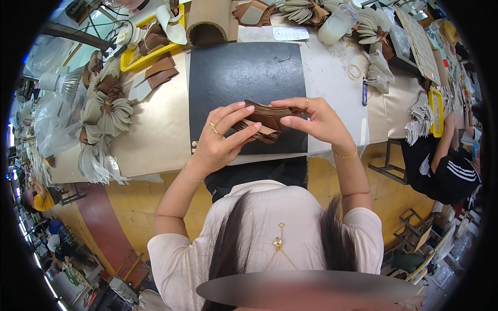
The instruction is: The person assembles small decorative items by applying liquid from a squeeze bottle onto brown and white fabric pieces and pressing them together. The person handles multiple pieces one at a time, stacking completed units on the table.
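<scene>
A thick stack of brown leather pieces point(270, 122) is held between my two hands over a black mat point(246, 67). My left hand point(223, 129) grips its left side, with the fingers laid over the top and front edges. At the stack's right end, my right hand point(308, 118) pinches it between thumb and fingers. Some pieces fan apart, and their lighter tan sides show. Where the palms press underneath is hidden.
Bundles of grey and brown pieces point(108, 103) lie at the left, beside a yellow tray point(150, 55). A large cardboard tube point(209, 23) and a cloudy plastic bottle point(338, 25) stand at the back. A purple pen point(364, 92) lies right. A co-worker in black point(441, 166) sits at the far right.
</scene>
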A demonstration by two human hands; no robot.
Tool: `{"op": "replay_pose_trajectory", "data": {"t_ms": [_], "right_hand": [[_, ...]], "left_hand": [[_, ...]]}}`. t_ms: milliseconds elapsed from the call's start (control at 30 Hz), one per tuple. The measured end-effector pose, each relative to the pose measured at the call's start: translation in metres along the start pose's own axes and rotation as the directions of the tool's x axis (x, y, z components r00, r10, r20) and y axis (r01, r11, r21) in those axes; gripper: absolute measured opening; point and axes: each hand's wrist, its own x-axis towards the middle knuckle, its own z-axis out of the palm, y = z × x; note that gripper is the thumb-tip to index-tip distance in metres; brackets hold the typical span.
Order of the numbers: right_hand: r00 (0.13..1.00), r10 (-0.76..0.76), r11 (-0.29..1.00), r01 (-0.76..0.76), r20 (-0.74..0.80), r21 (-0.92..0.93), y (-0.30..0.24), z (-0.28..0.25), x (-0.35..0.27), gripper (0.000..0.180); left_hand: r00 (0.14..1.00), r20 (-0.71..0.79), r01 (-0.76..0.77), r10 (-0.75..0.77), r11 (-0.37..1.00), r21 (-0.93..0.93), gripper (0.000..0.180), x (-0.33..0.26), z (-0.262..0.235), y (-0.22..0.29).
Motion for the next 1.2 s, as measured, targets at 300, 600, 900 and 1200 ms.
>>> {"op": "replay_pose_trajectory", "data": {"t_ms": [300,600,900,1200], "right_hand": [[0.999,-0.051,0.995,0.051,0.011,-0.088,0.003,0.009,0.003,0.038],[0.990,-0.140,0.961,0.133,-0.010,-0.244,-0.003,0.012,0.011,0.038],[0.979,-0.197,0.943,0.175,-0.051,-0.282,0.000,0.015,0.014,0.037],[0.982,0.042,0.997,-0.028,-0.187,0.076,0.026,0.013,0.038,0.036]], "left_hand": [[0.981,0.163,0.120,-0.108,0.990,-0.068,0.052,0.006,-0.008,0.005],[0.978,0.210,0.000,-0.005,1.000,0.023,0.056,0.015,-0.011,-0.001],[0.980,0.167,0.105,-0.106,0.994,0.016,0.042,0.010,-0.002,0.003],[0.920,0.245,0.385,-0.305,0.818,-0.428,0.043,-0.020,-0.014,0.006]]}}
